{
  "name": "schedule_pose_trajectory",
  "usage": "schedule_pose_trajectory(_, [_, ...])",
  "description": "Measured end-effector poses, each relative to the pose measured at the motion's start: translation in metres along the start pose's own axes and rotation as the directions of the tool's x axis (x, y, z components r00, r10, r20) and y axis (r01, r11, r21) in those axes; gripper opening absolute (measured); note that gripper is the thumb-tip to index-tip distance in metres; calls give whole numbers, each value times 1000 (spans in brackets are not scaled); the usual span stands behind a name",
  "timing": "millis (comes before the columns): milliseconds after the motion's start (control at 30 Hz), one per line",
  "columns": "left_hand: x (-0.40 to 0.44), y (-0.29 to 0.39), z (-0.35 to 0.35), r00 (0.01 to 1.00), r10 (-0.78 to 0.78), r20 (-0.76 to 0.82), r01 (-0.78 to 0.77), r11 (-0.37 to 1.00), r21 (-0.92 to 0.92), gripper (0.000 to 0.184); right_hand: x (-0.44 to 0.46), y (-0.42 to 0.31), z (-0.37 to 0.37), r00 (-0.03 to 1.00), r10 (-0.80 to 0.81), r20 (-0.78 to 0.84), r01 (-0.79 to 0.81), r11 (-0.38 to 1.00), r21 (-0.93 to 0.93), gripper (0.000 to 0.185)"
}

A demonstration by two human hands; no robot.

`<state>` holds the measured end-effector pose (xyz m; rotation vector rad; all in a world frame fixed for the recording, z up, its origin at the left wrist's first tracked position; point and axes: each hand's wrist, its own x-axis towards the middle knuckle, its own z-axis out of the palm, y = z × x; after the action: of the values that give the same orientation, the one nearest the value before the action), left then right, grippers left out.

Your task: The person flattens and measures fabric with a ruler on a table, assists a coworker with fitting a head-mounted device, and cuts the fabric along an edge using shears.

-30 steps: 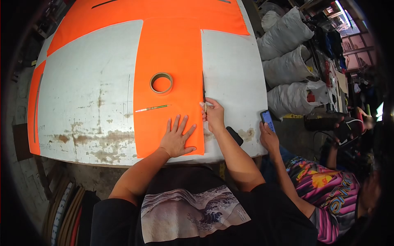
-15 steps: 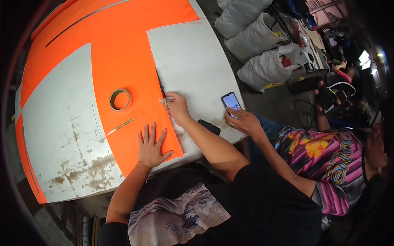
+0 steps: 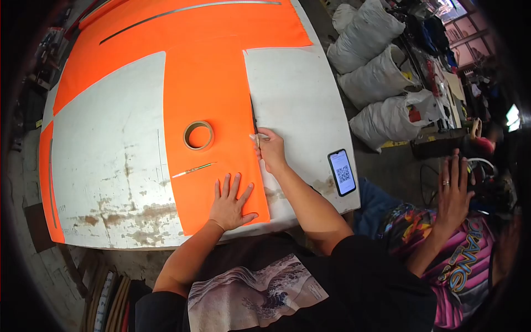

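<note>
The left hand (image 3: 232, 203) lies flat, palm down with fingers spread, on the near part of a sheet of orange fabric (image 3: 213, 99). The right hand (image 3: 270, 150) is closed around a slender dark tool (image 3: 254, 113), its exact type not clear, which points away along the fabric's right edge. The fabric rests on a pale worktop (image 3: 110, 138); its long strip runs from the near edge to a wider far section, where a narrow grey strip (image 3: 182, 9) lies across it.

On the fabric, beyond the left hand, a pen-like item (image 3: 192, 170) lies at a slant. Just beyond it, a roll of tape (image 3: 190, 146) rests on its flat side. A separate orange piece (image 3: 45, 193) lies along the worktop's left edge. Brown stains mark the near surface.

Near the right edge of the worktop lies a phone (image 3: 343, 172), screen up, displaying a square code. To its right, a co-worker's hand (image 3: 454, 192) is raised, open, with a ring on one finger. White sacks (image 3: 390, 119) stand beyond the worktop's right side.
</note>
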<state>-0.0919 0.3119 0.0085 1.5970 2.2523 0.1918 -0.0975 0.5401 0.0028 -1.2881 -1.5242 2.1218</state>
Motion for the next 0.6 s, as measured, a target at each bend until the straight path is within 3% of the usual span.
schedule_pose_trajectory(300, [0, -2, 5, 1000, 13, -25, -14, 999, -32, 92, 22, -21, 9, 999, 27, -19, -27, 999, -28, 45])
schedule_pose_trajectory(600, [0, -2, -2, 997, -8, 72, 12, 999, -52, 90, 36, -25, 10, 999, 44, -1, -44, 999, -28, 47])
